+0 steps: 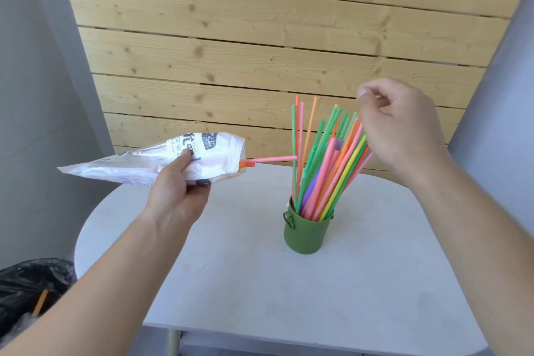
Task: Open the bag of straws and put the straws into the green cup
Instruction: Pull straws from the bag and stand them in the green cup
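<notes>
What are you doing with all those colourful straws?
A person is moving straws from a bag into a cup. The left hand holds the crinkly white plastic bag, with a pink straw poking out. The right hand hovers by the bunch of colourful plastic straws standing in the small green cup on the white table.

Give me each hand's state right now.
Left hand: closed on the bag.
Right hand: fingers loosely curled beside the straws, holding nothing visible.

My bag [150, 163] is glossy, crinkled white plastic film. The straws [332, 165] look like smooth plastic, the green cup [306, 235] matt. The surface [260, 283] is matt white, backed by knotty wooden planks [260, 37].
</notes>
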Demonstrator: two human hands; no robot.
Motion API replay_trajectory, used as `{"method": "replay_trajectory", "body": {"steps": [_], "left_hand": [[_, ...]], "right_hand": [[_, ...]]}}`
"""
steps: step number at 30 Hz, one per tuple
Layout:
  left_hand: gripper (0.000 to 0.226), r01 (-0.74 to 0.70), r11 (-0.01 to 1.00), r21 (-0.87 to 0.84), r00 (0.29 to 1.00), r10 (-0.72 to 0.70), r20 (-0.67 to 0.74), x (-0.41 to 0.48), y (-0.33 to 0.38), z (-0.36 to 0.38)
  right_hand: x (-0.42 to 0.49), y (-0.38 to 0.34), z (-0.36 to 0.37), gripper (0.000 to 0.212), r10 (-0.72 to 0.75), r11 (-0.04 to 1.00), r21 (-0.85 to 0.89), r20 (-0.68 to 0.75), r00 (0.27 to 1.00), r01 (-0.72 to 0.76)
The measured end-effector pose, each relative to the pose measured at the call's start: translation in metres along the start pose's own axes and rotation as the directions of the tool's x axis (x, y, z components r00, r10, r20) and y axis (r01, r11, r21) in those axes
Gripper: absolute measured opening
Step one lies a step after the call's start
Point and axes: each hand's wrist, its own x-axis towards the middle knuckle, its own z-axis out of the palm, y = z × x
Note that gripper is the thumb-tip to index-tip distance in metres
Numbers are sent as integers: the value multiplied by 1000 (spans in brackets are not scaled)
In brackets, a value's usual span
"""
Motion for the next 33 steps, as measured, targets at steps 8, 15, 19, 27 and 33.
{"method": "replay_trajectory", "body": {"steps": [8, 15, 19, 27, 33], "left_hand": [[7, -7, 1000, 3, 1000, 7, 14, -7, 5, 1], [7, -16, 1000, -23, 998, 17, 56, -19, 13, 6], [11, -48, 999, 3, 989, 47, 141, -21, 16, 6], [38, -160, 976, 146, 937, 104, 333, -33, 16, 19], [34, -373, 850, 372, 817, 112, 565, -46, 16, 25]], "right_hand": [[-28, -41, -6, 57, 107, 778, 546, 372, 922, -310], [-57, -34, 37, 59, 213, 842, 360, 461, 861, -402], [-65, -33, 49, 41, 204, 873, 347, 377, 903, -342], [-87, -49, 70, 67, 408, 489, 388, 690, 598, -782], [-100, -55, 76, 71, 387, 165, 414, 808, 445, -895]]}}
